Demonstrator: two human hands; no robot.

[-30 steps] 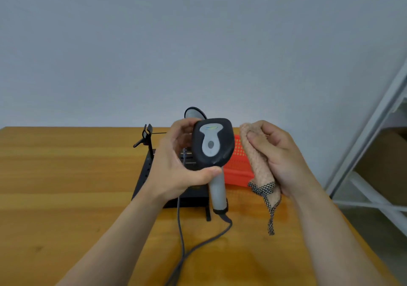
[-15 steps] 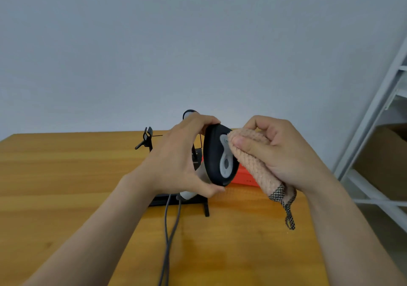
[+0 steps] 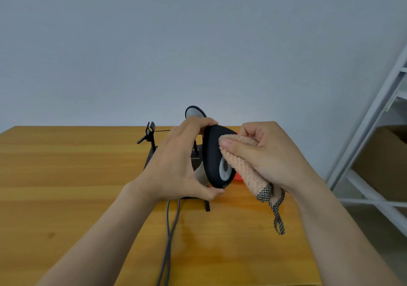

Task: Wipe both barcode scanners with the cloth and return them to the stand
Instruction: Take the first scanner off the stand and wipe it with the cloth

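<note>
Two bare forearms reach in from the bottom edge over a wooden counter (image 3: 66, 197). Between them, two grey cables (image 3: 169, 230) run side by side from the near edge up toward the underside of the left hand (image 3: 176, 164).

The left hand grips a barcode scanner (image 3: 212, 158), held in the air above the counter. Its fingers curl over the top of the black head and the thumb clamps the lower rim. The head is turned edge-on, with its grey button panel facing right; a little of the pale handle shows behind the palm.

The right hand (image 3: 271, 155) is closed around a bunched peach cloth (image 3: 244, 164), and the fingertips press the cloth against the upper part of the scanner's face. A black-and-white checked loop (image 3: 277, 217) dangles from the cloth's lower end, clear of the counter.

Behind the hands stands the black stand (image 3: 149, 158), mostly hidden, with one foot poking out below the scanner and a small clip on a post at its left. Above the left hand's knuckles rises the dark-rimmed grey head of the second scanner (image 3: 195, 111); how it sits on the stand cannot be told.

An orange mesh basket (image 3: 239, 177) peeks out beneath the cloth. A plain pale wall closes the back, and at far right a white shelving rack (image 3: 374, 131) holds a cardboard box (image 3: 385, 164).
</note>
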